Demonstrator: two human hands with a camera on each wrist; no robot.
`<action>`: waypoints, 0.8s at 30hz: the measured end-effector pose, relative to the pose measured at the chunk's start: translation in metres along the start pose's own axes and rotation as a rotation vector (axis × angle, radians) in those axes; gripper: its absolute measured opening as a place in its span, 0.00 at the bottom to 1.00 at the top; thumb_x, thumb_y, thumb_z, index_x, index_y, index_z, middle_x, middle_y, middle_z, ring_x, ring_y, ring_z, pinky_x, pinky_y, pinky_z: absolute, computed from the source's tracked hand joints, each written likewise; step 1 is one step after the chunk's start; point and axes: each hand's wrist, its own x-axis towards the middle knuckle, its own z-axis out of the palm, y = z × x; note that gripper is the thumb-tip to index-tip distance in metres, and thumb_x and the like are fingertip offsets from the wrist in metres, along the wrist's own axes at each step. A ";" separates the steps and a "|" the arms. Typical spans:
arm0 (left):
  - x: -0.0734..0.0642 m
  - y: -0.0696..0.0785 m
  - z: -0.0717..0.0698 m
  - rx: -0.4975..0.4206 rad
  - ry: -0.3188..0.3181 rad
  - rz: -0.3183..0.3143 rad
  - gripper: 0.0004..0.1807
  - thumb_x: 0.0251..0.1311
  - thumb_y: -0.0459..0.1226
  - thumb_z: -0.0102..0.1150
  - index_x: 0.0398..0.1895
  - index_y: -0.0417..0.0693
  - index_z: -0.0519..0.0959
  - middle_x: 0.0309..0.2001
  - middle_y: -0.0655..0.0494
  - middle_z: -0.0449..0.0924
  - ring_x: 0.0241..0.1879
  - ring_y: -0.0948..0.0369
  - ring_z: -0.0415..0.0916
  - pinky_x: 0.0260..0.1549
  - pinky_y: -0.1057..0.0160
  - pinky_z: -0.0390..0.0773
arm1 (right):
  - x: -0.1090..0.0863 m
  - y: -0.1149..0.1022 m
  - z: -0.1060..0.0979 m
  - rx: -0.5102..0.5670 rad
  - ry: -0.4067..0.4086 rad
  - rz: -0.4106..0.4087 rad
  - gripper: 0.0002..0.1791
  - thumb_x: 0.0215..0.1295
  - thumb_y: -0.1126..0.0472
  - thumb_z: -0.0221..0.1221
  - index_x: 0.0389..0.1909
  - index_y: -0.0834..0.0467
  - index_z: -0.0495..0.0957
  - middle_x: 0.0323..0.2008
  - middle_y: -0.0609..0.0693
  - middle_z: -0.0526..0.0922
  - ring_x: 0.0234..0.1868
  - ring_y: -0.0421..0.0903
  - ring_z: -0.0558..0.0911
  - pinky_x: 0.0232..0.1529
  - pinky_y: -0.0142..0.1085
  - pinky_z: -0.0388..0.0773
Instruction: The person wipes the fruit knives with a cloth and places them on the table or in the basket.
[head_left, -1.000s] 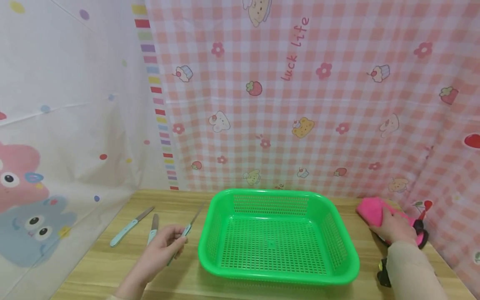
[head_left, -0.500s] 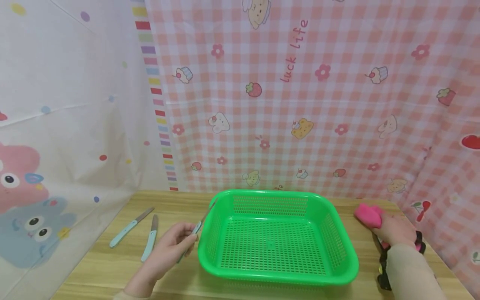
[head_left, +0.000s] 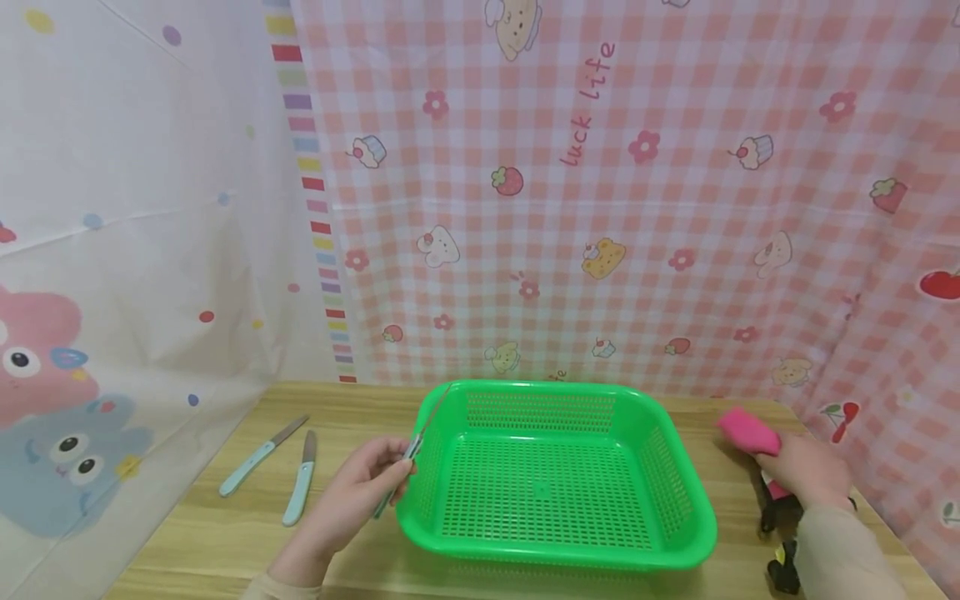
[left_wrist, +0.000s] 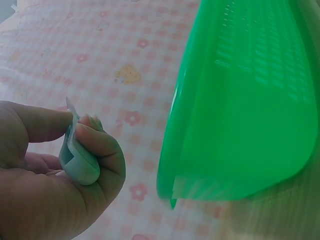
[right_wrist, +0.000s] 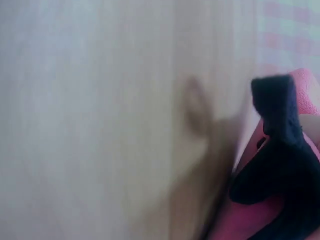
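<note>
In the head view, my left hand (head_left: 360, 492) pinches a knife (head_left: 412, 447) with a pale blue handle between thumb and fingers. Its thin blade points up and away, overlapping the left rim of a green plastic basket (head_left: 555, 553). The left wrist view shows the handle's butt end (left_wrist: 82, 165) beside the basket wall (left_wrist: 250, 135). Over at the right, my right hand (head_left: 813, 471) grips a pink item with black straps (head_left: 748, 432); its exact kind is unclear. Seen from the right wrist, a black strap (right_wrist: 280, 170) hangs off its pink surface, and a shadow falls on the table.
Two more pale blue-handled knives, one farther left (head_left: 255, 462) and one nearer (head_left: 302, 483), lie on the wooden table (head_left: 225, 558). A small black and yellow object (head_left: 783, 571) lies by my right sleeve. A pink checked curtain (head_left: 555, 208) hangs behind the table.
My left hand has moved right with the knife, up to the basket's left rim. My right hand has taken hold of the pink item and shifted it, and its black straps now dangle.
</note>
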 end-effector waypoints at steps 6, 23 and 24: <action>0.005 0.002 0.005 -0.018 -0.006 -0.013 0.18 0.74 0.35 0.49 0.54 0.25 0.68 0.40 0.41 0.73 0.32 0.61 0.71 0.32 0.68 0.75 | -0.013 0.003 -0.010 -0.013 0.197 -0.133 0.27 0.63 0.49 0.61 0.45 0.73 0.76 0.39 0.74 0.74 0.34 0.68 0.76 0.28 0.57 0.71; 0.030 0.018 0.026 -0.150 -0.047 -0.007 0.17 0.76 0.36 0.47 0.55 0.29 0.68 0.39 0.49 0.74 0.31 0.62 0.70 0.31 0.68 0.74 | -0.051 -0.056 -0.045 0.172 0.492 -0.174 0.17 0.67 0.56 0.61 0.40 0.68 0.71 0.26 0.60 0.76 0.22 0.52 0.72 0.19 0.40 0.64; 0.032 0.019 0.028 -0.160 -0.049 -0.009 0.17 0.76 0.36 0.46 0.56 0.29 0.68 0.39 0.49 0.74 0.31 0.62 0.70 0.32 0.68 0.74 | -0.054 -0.062 -0.048 0.177 0.513 -0.186 0.17 0.67 0.56 0.61 0.41 0.67 0.72 0.27 0.60 0.77 0.22 0.53 0.72 0.20 0.41 0.64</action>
